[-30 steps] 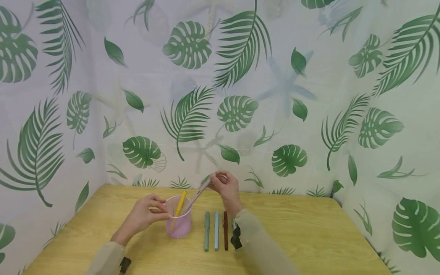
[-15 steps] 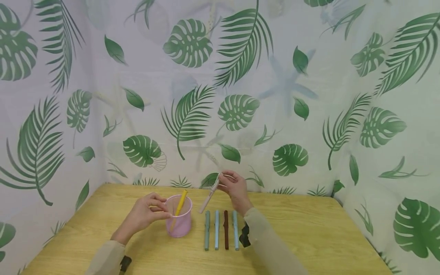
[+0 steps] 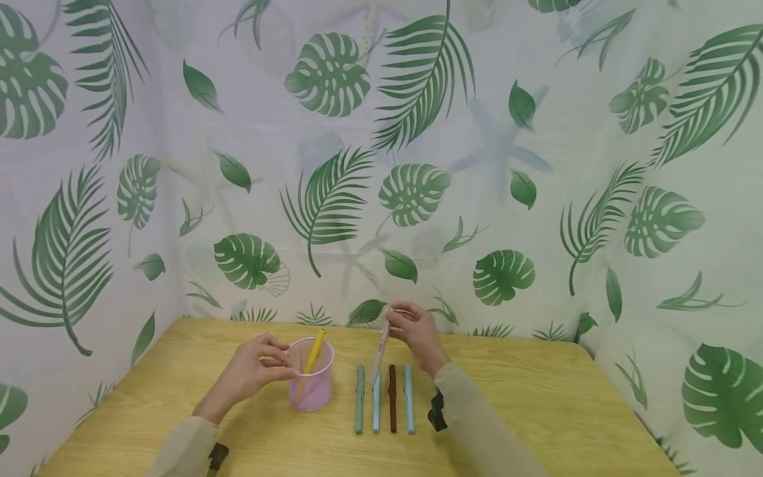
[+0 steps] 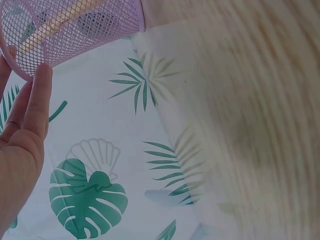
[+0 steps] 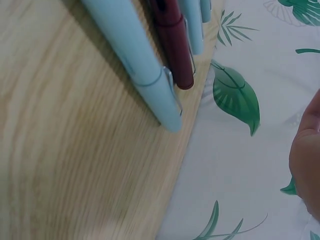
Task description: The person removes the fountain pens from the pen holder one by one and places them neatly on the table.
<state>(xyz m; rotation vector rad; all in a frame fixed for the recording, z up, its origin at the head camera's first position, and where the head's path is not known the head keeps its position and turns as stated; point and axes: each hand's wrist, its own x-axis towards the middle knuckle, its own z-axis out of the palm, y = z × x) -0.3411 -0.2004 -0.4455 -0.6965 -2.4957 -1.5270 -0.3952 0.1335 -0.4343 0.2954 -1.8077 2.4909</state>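
One pale pen (image 3: 380,352) hangs from the right hand (image 3: 418,333), to the right of a pink mesh cup (image 3: 316,392), as I watch from my remote post. Thumb and fingers pinch it near its top; that high grip presumably leaves the lower barrel free. Its long axis is steep but not upright: the top tips slightly right, while the lower end points down and a little left, overlapping the far end of a light blue pen (image 3: 376,411) in my head view. Whether the two touch, I cannot tell.

The left hand (image 3: 253,370) holds the cup by its left rim, thumb and fingers closed on it, likely to steady so light a vessel. Inside, a yellow pen (image 3: 314,351) leans right, its upper end above the rim, probably propped by the wall.

On the wooden table (image 3: 524,404), the light blue pen shares a row with a green pen (image 3: 359,399), a red-brown pen (image 3: 392,399) and a second light blue pen (image 3: 408,399). All four lie parallel, clip ends toward the leaf-patterned backdrop (image 3: 545,225), spaced, I judge, for easy grasping one by one.
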